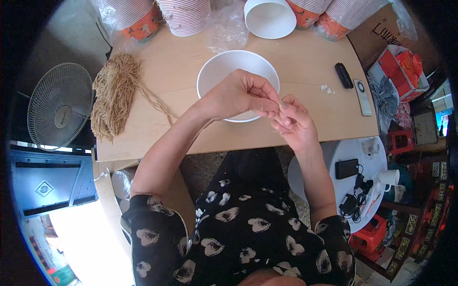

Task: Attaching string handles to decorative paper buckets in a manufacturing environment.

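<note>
Fingertips of your left hand (238, 93) and right hand (299, 121) meet, pinched together, by the right rim of the white bowl (219, 71) on the table (171, 62); I cannot tell what they grip; pinch lightly over the bowl, both wrists steady.

On the pale table (167, 62) before me sit tan strands (114, 95) at left, a white bowl (210, 71), stacked tubs (183, 16) along the far edge, and, rightward, white bits (328, 89), a black object (343, 75) and a silvery bar (362, 97).

One head-worn fisheye view looks down at the table (176, 62) from close above
</note>
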{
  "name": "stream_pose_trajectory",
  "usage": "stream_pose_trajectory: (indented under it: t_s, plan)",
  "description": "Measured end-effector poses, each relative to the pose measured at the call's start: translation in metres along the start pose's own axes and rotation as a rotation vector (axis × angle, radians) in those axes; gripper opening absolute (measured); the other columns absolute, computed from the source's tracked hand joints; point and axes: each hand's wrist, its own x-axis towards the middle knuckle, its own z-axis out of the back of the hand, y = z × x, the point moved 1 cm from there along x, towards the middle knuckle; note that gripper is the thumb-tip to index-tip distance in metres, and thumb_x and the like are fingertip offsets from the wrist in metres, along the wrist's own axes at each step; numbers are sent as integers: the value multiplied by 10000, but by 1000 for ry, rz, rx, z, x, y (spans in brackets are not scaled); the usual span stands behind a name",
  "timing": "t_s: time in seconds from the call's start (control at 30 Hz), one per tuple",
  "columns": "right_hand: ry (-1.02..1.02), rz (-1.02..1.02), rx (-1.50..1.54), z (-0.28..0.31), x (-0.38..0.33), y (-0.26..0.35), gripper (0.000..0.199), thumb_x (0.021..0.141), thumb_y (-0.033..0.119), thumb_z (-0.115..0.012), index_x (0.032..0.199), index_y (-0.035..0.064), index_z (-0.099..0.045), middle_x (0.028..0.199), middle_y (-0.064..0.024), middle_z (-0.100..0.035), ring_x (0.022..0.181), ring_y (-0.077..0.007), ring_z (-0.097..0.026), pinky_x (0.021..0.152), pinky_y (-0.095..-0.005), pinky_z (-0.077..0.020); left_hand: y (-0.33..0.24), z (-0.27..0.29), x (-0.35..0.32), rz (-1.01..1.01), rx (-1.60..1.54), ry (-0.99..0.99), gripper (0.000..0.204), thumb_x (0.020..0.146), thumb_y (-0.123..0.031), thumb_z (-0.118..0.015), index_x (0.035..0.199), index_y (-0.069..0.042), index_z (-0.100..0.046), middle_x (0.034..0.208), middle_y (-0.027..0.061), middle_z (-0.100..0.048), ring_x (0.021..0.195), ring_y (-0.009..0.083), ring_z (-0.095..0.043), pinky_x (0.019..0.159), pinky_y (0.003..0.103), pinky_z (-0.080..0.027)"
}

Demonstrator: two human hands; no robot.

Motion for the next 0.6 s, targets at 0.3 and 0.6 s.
stream_pose_trajectory:
  t_s: [0.3, 0.6]
  plan:
    - [-14, 93, -77, 1, 0, -3, 96, 980, 166, -651, 965, 71, -660, 698, 33, -547, 551, -28, -414, 547, -223, -378, 3, 0, -1, 30, -76, -24, 126, 893, -16, -722, 1005, 37, -699, 908, 97, -740, 811, 136, -714, 751, 247, -596]
    - [-53, 92, -240, -10, 2, 9, 157, 972, 157, -657, 1054, 25, -645, 730, 4, -586, 574, -40, -470, 517, -192, -338, 2, 1, -3, 63, -75, -28, 135, 895, -27, -723, 1016, -6, -668, 927, 79, -731, 838, 139, -715, 765, 247, -583]
